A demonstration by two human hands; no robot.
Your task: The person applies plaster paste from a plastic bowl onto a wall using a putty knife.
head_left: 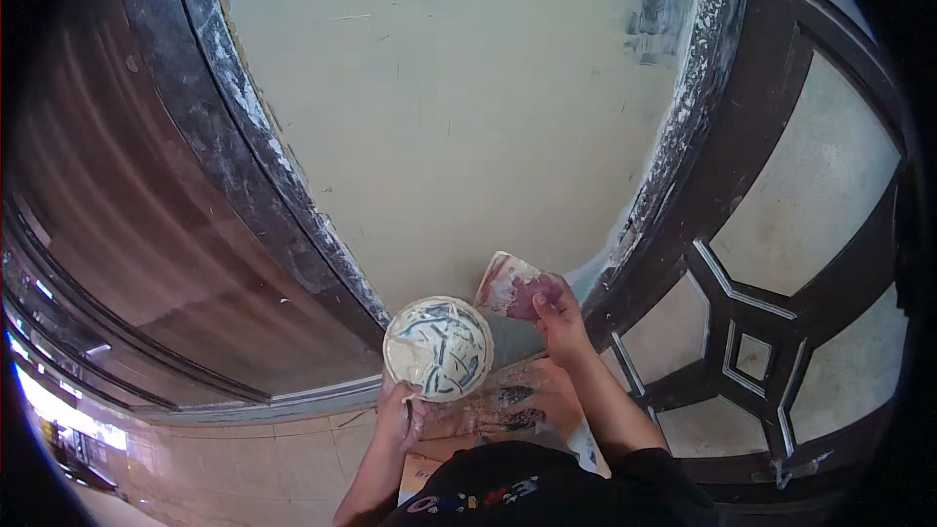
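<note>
My left hand (pixel 398 418) grips the near-left rim of a round bowl (pixel 439 349), with the thumb at its edge. Cream-coloured paste is smeared over the bowl, with dark blue-grey streaks showing through. Just right of the bowl, my right hand (pixel 560 324) is closed on a flat, reddish rectangular spreader (pixel 512 290), which has pale paste on its face and edges. Both things are held near the foot of a pale, coated wall panel (pixel 459 137). Whether the spreader touches the panel, I cannot tell.
Dark, paste-spattered frames border the panel at left (pixel 264 137) and right (pixel 683 107). A dark door with pale panes (pixel 800 195) stands at right, and a brown glossy panel (pixel 146 215) at left. Stained cardboard (pixel 547 390) lies below me on the tiled floor (pixel 244 464).
</note>
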